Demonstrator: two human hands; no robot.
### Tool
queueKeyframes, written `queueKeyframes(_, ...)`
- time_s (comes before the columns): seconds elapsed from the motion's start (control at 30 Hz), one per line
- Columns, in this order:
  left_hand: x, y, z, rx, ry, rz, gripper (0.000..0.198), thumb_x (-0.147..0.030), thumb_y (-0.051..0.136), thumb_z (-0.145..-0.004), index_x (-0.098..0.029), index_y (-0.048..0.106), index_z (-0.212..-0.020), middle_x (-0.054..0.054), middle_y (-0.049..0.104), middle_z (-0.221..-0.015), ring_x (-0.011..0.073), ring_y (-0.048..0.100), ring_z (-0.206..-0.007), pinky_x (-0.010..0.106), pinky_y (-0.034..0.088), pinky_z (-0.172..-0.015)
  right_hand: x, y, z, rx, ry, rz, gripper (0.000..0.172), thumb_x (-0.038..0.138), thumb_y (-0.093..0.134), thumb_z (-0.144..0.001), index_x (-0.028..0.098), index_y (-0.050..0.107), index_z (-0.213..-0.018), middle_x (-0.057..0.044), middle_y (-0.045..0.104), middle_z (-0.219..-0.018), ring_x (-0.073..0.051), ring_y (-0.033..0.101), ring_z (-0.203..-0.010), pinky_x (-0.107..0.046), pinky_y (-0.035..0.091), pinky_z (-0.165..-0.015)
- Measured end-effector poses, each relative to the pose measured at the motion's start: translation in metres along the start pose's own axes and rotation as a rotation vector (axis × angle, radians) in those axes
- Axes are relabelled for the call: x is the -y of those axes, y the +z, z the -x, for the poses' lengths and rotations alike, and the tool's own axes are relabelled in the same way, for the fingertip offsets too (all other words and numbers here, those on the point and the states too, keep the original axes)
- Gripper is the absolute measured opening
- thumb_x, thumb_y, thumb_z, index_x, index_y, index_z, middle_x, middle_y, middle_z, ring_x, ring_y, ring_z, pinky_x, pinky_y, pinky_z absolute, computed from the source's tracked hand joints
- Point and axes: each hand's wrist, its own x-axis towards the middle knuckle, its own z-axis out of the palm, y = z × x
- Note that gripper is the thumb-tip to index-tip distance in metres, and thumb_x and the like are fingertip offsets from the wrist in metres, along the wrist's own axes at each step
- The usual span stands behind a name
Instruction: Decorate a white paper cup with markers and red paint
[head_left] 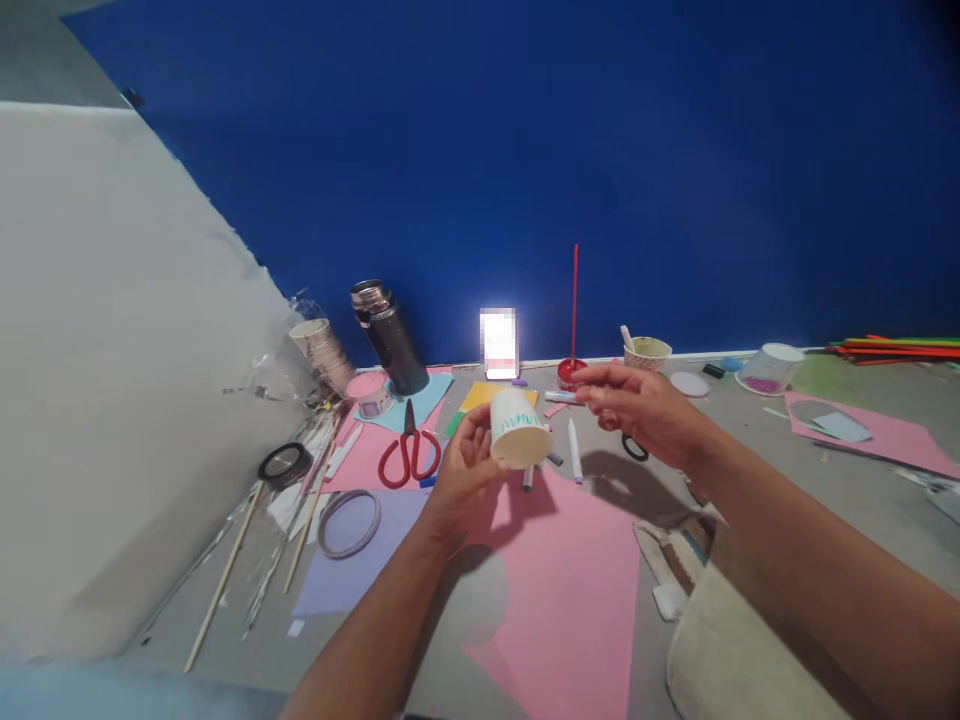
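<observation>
My left hand (469, 450) is closed round a white paper cup (519, 430), tilted with its open mouth away from me and its base toward me. Green zigzag lines run across the cup's side. To the right of the cup, my right hand (637, 408) is raised with its fingers drawn together at a pale marker (562, 397), which points toward the cup. Its far part is hidden by the fingers. Below the cup lies pink paper (570, 570); a white marker (575, 450) rests between the hands.
Red-handled scissors (409, 455), a tape ring (349, 524) and a dark flask (390, 340) stand or lie at left. A lit phone (499, 343) leans at the back beside a red stick (575, 300) in a red base. A clear cup (771, 368) and coloured sticks (892, 349) are right.
</observation>
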Motion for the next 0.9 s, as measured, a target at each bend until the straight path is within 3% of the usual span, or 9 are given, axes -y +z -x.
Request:
queueKeyframes(0.07,-0.001,0.0,-0.001,0.033,-0.043,0.078,0.075,-0.03,0.086,-0.065,-0.025,0.057,-0.133,0.01,0.063,-0.132,0.0323,0.059,-0.129,0.042,0.051,-0.103,-0.001,0.004,0.003,0.165,-0.094,0.203,0.069,0.044,0.092,-0.071,0.026,0.069,-0.134,-0.013,0.069,-0.137,-0.027,0.068,-0.117,-0.037,0.06,-0.087)
queueKeyframes(0.13,0.0,0.0,0.0,0.072,0.005,-0.008,0.071,-0.032,0.085,-0.067,-0.025,0.058,-0.132,0.01,0.062,-0.134,0.0325,0.058,-0.129,0.042,0.051,-0.102,-0.006,0.008,0.006,0.303,-0.177,0.403,0.097,0.049,0.093,-0.07,0.028,0.052,-0.155,-0.014,0.054,-0.158,-0.035,0.055,-0.14,-0.051,0.053,-0.109)
queueKeyframes(0.2,0.003,0.001,0.002,0.097,0.107,-0.245,0.069,-0.03,0.083,-0.07,-0.025,0.058,-0.133,0.011,0.06,-0.139,0.0331,0.056,-0.131,0.046,0.049,-0.105,-0.013,0.011,0.009,0.366,-0.231,0.562,0.111,0.053,0.092,-0.071,0.031,0.037,-0.164,-0.015,0.04,-0.169,-0.04,0.044,-0.15,-0.06,0.045,-0.117)
queueKeyframes(0.3,0.007,0.001,0.007,0.119,0.323,-0.685,0.074,-0.022,0.079,-0.072,-0.026,0.053,-0.141,0.012,0.057,-0.143,0.0339,0.053,-0.133,0.054,0.041,-0.114,-0.024,0.015,0.014,0.402,-0.312,0.734,0.108,0.048,0.087,-0.079,0.034,0.027,-0.168,-0.013,0.033,-0.173,-0.04,0.035,-0.156,-0.065,0.036,-0.123)
queueKeyframes(0.4,0.009,0.001,0.012,0.145,0.49,-0.881,0.084,-0.021,0.08,-0.074,-0.029,0.045,-0.15,0.012,0.056,-0.142,0.0343,0.052,-0.133,0.057,0.039,-0.115,-0.032,0.013,0.017,0.402,-0.366,0.804,0.098,0.037,0.083,-0.084,0.034,0.032,-0.167,-0.012,0.039,-0.17,-0.037,0.034,-0.157,-0.064,0.03,-0.126)
queueKeyframes(0.5,0.01,-0.001,0.014,0.138,0.428,-0.793,0.099,-0.034,0.087,-0.075,-0.032,0.034,-0.158,0.014,0.05,-0.151,0.0359,0.048,-0.141,0.06,0.036,-0.118,-0.036,0.007,0.015,0.377,-0.31,0.708,0.096,0.037,0.086,-0.081,0.038,0.038,-0.164,-0.01,0.041,-0.169,-0.037,0.037,-0.156,-0.063,0.032,-0.126)
queueKeyframes(0.63,0.012,-0.004,0.01,0.148,0.208,-0.465,0.107,-0.045,0.092,-0.072,-0.034,0.032,-0.161,0.014,0.044,-0.16,0.0368,0.038,-0.152,0.06,0.03,-0.124,-0.04,0.003,0.009,0.367,-0.181,0.293,0.096,0.041,0.093,-0.073,0.036,0.048,-0.157,-0.01,0.048,-0.164,-0.036,0.05,-0.147,-0.06,0.039,-0.122)
queueKeyframes(0.77,0.01,0.0,0.004,0.163,0.12,-0.218,0.097,-0.042,0.094,-0.068,-0.03,0.047,-0.152,0.015,0.05,-0.155,0.0371,0.043,-0.149,0.053,0.045,-0.114,-0.045,0.013,0.01,0.377,-0.114,-0.029,0.092,0.045,0.095,-0.069,0.033,0.055,-0.151,-0.012,0.053,-0.161,-0.034,0.054,-0.143,-0.052,0.047,-0.115)
queueKeyframes(0.9,0.002,0.005,0.003,0.143,0.146,-0.194,0.075,-0.039,0.088,-0.075,-0.025,0.056,-0.141,0.014,0.055,-0.15,0.0348,0.053,-0.139,0.047,0.053,-0.104,-0.04,0.01,0.009,0.358,-0.134,0.039,0.099,0.05,0.094,-0.069,0.034,0.05,-0.156,-0.012,0.049,-0.164,-0.033,0.055,-0.143,-0.049,0.051,-0.111)
